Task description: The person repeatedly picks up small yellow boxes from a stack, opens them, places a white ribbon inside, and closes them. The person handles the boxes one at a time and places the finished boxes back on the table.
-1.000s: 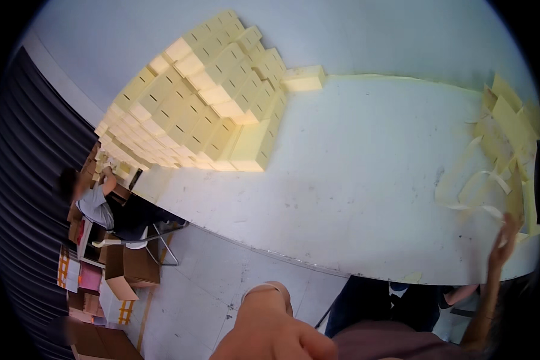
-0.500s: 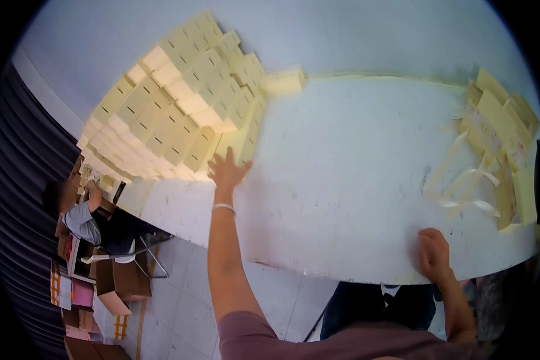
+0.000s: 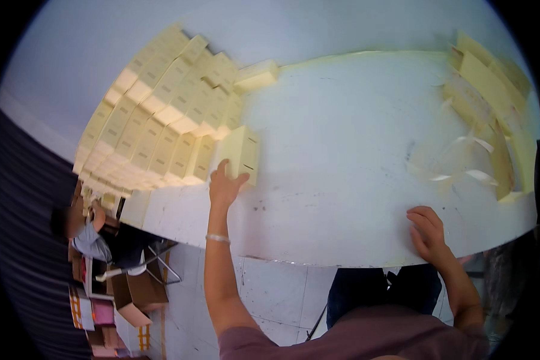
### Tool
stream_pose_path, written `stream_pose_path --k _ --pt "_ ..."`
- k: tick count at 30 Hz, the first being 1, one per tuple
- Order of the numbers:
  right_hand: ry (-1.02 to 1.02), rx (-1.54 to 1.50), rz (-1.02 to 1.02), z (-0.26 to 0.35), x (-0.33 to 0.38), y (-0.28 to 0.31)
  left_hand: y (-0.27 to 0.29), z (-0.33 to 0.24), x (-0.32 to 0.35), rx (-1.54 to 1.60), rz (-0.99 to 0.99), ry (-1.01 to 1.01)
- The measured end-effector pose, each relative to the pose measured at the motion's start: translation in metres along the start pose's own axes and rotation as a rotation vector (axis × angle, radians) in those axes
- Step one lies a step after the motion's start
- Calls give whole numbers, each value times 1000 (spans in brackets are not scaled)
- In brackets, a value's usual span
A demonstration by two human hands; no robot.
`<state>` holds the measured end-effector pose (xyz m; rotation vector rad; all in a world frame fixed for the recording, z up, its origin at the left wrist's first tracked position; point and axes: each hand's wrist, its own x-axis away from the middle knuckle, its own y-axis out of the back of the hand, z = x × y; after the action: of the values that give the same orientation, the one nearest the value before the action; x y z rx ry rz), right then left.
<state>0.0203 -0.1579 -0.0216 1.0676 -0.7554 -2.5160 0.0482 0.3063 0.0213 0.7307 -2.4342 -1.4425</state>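
Note:
My left hand (image 3: 224, 187), with a pale band on its wrist, grips the near end of a cream cardboard box (image 3: 235, 150). Thumb and fingers lie on opposite sides of it. The box rests on the white table (image 3: 330, 162), slightly apart from the front right of a tall stack of similar cream boxes (image 3: 162, 129). My right hand (image 3: 431, 235) is by the table's near edge, fingers loosely curved and thumb apart, with nothing visible in it.
One cream box (image 3: 258, 76) lies behind the stack against the wall. At the right are opened cream cartons (image 3: 492, 114) and loose white ribbons (image 3: 468, 174). A co-worker (image 3: 90, 237) sits at the far left, near brown cartons (image 3: 139, 294) on the floor.
My left hand has closed on a box and drawn it out from the stack's front right. My right hand has loosened from a closer curl. The view has shifted slightly.

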Motion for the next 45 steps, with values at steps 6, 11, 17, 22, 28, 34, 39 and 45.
stream_pose_path --k 6,11,17,22,28,34,39,45 --pt "-117 -191 11 18 -15 4 -41 -115 98 1379 1118 275" --pt "-65 21 200 9 -19 18 -71 -123 122 628 1111 27" --pt "-173 -180 119 -7 -12 30 -74 -169 147 -120 83 -989" --pt "-363 20 -102 -17 -21 10 -75 -240 149 -481 582 -802" --pt "-498 4 129 -11 -40 14 -99 -249 152 -660 571 -637" --pt "-369 -105 254 -37 -49 44 -49 -225 108 323 1010 -302" --pt "-305 656 694 -5 -104 6 -53 -212 146 527 1036 -5" --pt "-242 220 181 -43 -100 -23 -77 -184 167 1009 984 277"
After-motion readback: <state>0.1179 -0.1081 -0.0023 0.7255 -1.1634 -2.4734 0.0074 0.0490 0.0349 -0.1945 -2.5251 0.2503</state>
